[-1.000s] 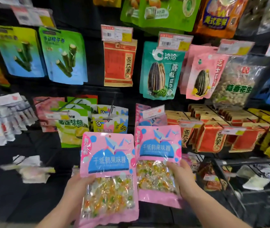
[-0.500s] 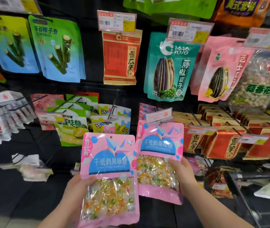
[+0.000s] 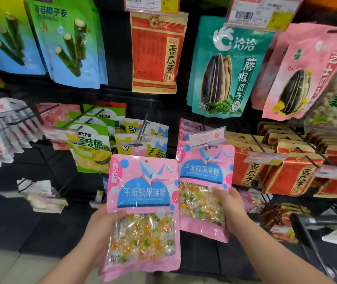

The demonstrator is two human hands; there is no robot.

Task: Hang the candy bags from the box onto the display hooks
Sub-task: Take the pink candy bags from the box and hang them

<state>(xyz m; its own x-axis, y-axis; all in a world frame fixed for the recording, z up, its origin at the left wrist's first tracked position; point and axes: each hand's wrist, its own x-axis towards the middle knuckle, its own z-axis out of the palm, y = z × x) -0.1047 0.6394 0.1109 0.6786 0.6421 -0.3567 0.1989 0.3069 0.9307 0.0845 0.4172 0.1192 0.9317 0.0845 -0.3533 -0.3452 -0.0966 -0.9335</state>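
Left hand: your left hand [image 3: 104, 226] grips a pink candy bag [image 3: 143, 203] by its left edge, thumb across the front just under the blue label, the other fingers hidden behind the pack. You hold it upright, clear of the display, low and in the middle of the view.
Right hand: your right hand [image 3: 230, 208] is closed on the right edge of a second pink candy bag [image 3: 204, 181], thumb pressed onto the clear window over the sweets.
Second bag: its top sits right under the hook tag [image 3: 206, 137]; you cannot tell whether the hole is on the hook. More pink bags of the same kind [image 3: 184, 128] hang behind it.
Bags to each other: the bag in your left hand overlaps the left edge of the one in your right.
Left neighbours: green durian candy bags [image 3: 90, 147] and yellow-and-white packs [image 3: 143, 140] hang on the pegs just left of the pink row.
Right neighbours: red sunflower seed packs [image 3: 290, 175] fill the pegs to the right.
Row above: a teal seed bag [image 3: 225, 66] and a red seed bag [image 3: 155, 52] hang above the pink row.
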